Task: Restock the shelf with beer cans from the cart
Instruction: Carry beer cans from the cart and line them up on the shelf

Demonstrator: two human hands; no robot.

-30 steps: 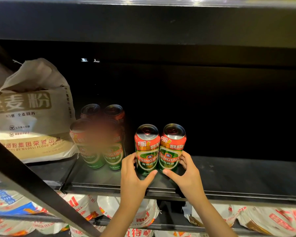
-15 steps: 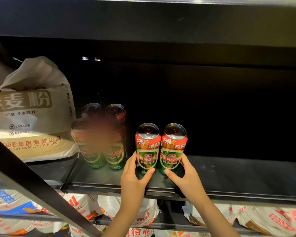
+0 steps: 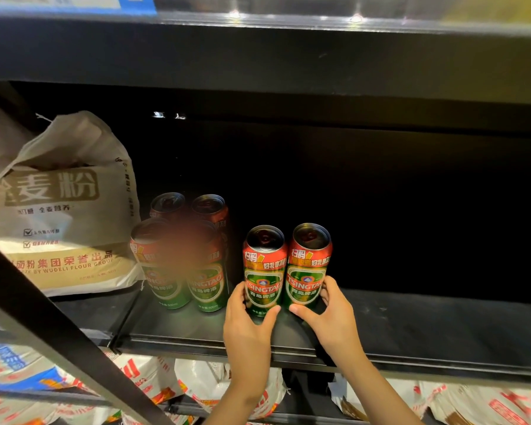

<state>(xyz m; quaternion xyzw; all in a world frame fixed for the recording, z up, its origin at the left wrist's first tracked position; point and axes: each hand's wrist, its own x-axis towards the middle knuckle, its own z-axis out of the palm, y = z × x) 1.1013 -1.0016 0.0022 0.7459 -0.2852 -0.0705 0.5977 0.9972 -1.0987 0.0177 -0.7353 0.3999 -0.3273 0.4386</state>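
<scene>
Two green-and-red beer cans stand upright side by side on the black shelf (image 3: 411,326). My left hand (image 3: 247,326) grips the base of the left can (image 3: 265,265), thumb across its front. My right hand (image 3: 331,320) grips the base of the right can (image 3: 308,262) the same way. To their left stands a group of several more cans (image 3: 193,259), two in front and two behind, partly blurred. The cart is out of view.
A big paper flour sack (image 3: 59,210) fills the shelf's left end. A dark diagonal bar (image 3: 52,332) crosses the lower left. The shelf above (image 3: 288,53) hangs low. Bagged goods (image 3: 209,391) lie on the shelf below. Dark bare shelf stretches to the right.
Both hands have slid the two cans a little further back on the shelf, keeping them together. The other cans have not moved.
</scene>
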